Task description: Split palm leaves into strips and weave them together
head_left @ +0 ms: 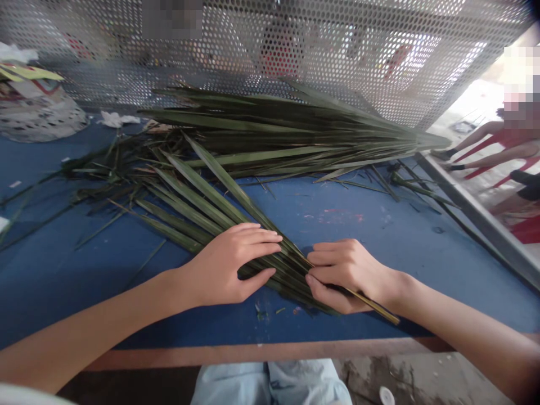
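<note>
A fan of long green palm leaf strips [202, 205] lies across the blue table in front of me, its pointed tips toward the upper left. My left hand [232, 264] rests over the middle of these strips, with thumb and fingers apart. At the narrow end, my right hand [343, 275] has its fingers closed around the palm leaf strips. From under that palm, a thin yellowish-brown stem [377, 309] sticks out toward the lower right. The parts inside the right hand's grip are hidden.
A larger bundle of palm leaves [287, 124] lies behind, against a perforated metal panel [236, 50]. Tangled leaf scraps [118, 163] are at the left, near a whitish basket-like container [42, 115]. A metal rail [476, 214] edges the table's right side, with people beyond.
</note>
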`<state>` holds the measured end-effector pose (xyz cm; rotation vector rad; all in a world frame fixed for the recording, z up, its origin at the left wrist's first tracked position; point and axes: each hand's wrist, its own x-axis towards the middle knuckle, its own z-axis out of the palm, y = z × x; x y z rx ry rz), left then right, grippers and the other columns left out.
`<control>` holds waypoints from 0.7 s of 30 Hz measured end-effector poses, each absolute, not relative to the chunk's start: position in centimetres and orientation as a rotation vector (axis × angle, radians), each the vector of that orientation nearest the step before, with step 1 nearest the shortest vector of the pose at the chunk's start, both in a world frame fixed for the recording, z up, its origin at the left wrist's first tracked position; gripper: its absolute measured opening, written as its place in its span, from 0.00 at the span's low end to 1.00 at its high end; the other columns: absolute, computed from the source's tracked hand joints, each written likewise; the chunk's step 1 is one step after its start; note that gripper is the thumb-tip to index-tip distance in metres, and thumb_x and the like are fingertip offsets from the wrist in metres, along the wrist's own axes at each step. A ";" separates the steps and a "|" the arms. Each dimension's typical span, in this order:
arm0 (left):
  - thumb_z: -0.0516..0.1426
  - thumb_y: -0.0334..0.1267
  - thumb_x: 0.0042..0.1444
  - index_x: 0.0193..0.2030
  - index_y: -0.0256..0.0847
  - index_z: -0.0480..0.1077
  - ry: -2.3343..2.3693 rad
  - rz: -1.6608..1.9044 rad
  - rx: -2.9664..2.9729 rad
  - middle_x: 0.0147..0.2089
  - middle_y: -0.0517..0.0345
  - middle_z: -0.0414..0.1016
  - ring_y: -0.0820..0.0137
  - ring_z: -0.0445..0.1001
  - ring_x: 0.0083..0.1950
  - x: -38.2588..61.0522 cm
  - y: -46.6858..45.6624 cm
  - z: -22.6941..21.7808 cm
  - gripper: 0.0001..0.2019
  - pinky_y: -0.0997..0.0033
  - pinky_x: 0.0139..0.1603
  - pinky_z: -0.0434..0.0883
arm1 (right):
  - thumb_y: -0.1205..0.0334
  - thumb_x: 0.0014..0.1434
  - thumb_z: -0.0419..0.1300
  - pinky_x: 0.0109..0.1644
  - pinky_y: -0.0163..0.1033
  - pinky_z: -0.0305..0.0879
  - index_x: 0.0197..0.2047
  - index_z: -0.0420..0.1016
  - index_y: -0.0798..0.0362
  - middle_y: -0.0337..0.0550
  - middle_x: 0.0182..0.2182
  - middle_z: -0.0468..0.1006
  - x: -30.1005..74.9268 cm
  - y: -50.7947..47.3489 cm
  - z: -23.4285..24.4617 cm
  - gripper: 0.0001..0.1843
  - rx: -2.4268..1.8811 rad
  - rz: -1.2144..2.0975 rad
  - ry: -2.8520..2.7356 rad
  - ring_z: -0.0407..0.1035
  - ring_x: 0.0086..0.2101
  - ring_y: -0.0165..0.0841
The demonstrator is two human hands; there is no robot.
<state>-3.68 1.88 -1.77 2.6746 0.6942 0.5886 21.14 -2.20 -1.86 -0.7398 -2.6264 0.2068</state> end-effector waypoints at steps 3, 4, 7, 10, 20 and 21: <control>0.57 0.39 0.57 0.53 0.45 0.72 0.699 0.578 2.679 0.55 0.53 0.74 0.63 0.72 0.56 -3.7 1.9 -1.7 0.16 0.55 0.64 0.64 | 0.68 0.61 0.51 0.28 0.37 0.46 0.18 0.63 0.54 0.36 0.18 0.62 21.1 -2.2 -1.8 0.19 -0.731 0.187 -2.630 0.54 0.23 0.27; 0.57 0.39 0.57 0.53 0.45 0.73 0.700 0.576 2.682 0.55 0.53 0.74 0.63 0.72 0.56 -3.7 1.9 -1.7 0.16 0.55 0.64 0.64 | 0.69 0.61 0.51 0.28 0.37 0.46 0.18 0.63 0.54 0.37 0.18 0.62 21.1 -2.2 -1.8 0.19 -0.728 0.174 -2.632 0.54 0.23 0.27; 0.57 0.39 0.57 0.52 0.44 0.73 0.702 0.573 2.685 0.55 0.53 0.74 0.63 0.72 0.56 -3.7 1.9 -1.7 0.16 0.55 0.64 0.64 | 0.69 0.60 0.51 0.28 0.37 0.46 0.18 0.63 0.54 0.37 0.18 0.62 21.1 -2.1 -1.8 0.19 -0.717 0.138 -2.642 0.53 0.23 0.27; 0.57 0.39 0.57 0.53 0.45 0.73 0.697 0.577 2.679 0.56 0.53 0.74 0.63 0.72 0.57 -3.7 1.9 -1.7 0.16 0.55 0.64 0.63 | 0.70 0.60 0.50 0.27 0.38 0.46 0.18 0.63 0.53 0.37 0.18 0.62 21.1 -2.1 -1.7 0.19 -0.697 0.115 -2.650 0.53 0.23 0.28; 0.56 0.39 0.57 0.53 0.44 0.72 0.684 0.578 2.682 0.56 0.52 0.74 0.62 0.72 0.57 -3.8 1.9 -1.8 0.16 0.54 0.64 0.64 | 0.69 0.59 0.51 0.27 0.37 0.49 0.17 0.61 0.53 0.37 0.17 0.62 21.0 -2.5 -1.0 0.19 -0.662 0.119 -2.657 0.54 0.22 0.28; 0.56 0.39 0.57 0.53 0.44 0.72 0.684 0.577 2.683 0.56 0.52 0.74 0.62 0.72 0.57 -3.8 2.0 -1.8 0.16 0.54 0.64 0.64 | 0.69 0.59 0.51 0.26 0.37 0.48 0.17 0.61 0.53 0.37 0.17 0.62 21.0 -2.5 -1.0 0.19 -0.653 0.124 -2.649 0.54 0.22 0.28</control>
